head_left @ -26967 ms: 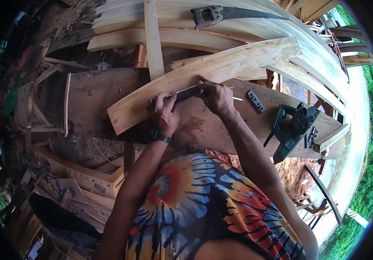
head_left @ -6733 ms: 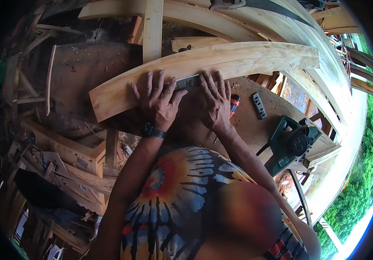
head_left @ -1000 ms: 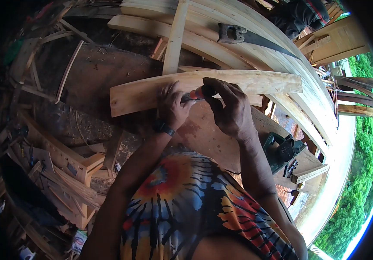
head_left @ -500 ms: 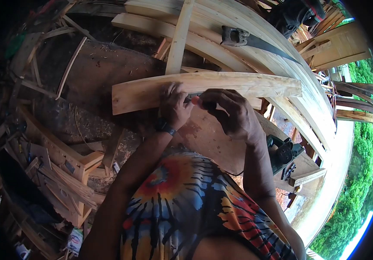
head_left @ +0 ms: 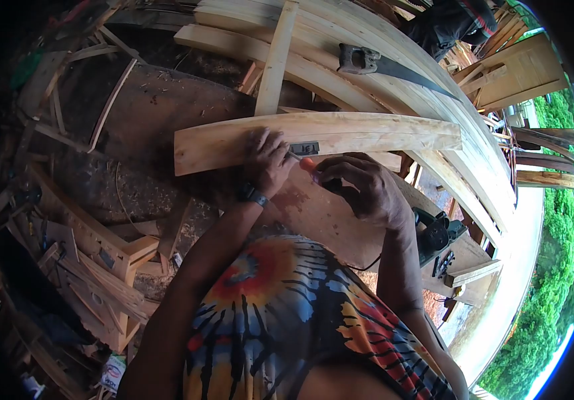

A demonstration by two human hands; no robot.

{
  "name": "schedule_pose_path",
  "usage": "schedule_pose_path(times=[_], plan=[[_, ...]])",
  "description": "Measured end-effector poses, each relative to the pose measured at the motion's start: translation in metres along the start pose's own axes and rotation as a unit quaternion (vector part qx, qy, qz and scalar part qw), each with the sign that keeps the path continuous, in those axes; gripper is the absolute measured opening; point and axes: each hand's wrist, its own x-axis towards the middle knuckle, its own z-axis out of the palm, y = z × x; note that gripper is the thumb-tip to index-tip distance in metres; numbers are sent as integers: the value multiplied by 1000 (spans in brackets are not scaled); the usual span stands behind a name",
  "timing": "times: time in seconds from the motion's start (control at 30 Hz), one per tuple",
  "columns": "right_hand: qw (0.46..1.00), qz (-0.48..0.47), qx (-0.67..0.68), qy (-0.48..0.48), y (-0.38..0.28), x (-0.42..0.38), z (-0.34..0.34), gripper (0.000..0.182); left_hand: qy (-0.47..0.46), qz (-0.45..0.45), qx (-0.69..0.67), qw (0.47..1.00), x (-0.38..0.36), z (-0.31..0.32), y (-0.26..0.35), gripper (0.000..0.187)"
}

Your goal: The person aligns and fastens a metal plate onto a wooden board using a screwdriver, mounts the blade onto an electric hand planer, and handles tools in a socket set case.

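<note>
A curved, light wooden board [head_left: 367, 131] lies across in front of me, with a small dark metal plate [head_left: 305, 149] bearing light marks on its near side. My left hand [head_left: 268, 160] has its fingers curled over the board's near edge, just left of the plate. Between thumb and fingers my right hand [head_left: 365, 189] pinches the end of a red-orange screwdriver [head_left: 308, 164]. Its thin shaft points at the left fingertips and the plate's lower corner; whether the tip touches is hidden.
A handsaw [head_left: 360, 60] rests on long curved planks [head_left: 253, 43] beyond the board. To the right sits a dark green power tool [head_left: 435, 233] with a cord. Wooden frames [head_left: 127, 250] and scraps crowd the left. At the top right is another person's dark clothing [head_left: 443, 30].
My right hand has shifted slightly right and down with the screwdriver, drawing away from the board. The metal plate, mostly covered before, now shows. My left hand stays at the board's edge.
</note>
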Motion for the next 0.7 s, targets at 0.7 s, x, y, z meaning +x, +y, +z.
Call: schedule_pose_path(times=[0.7], plan=[[994,-19,72,-73,10,-12,5,30,-37,-10,25,999,-2,6,-3,35]])
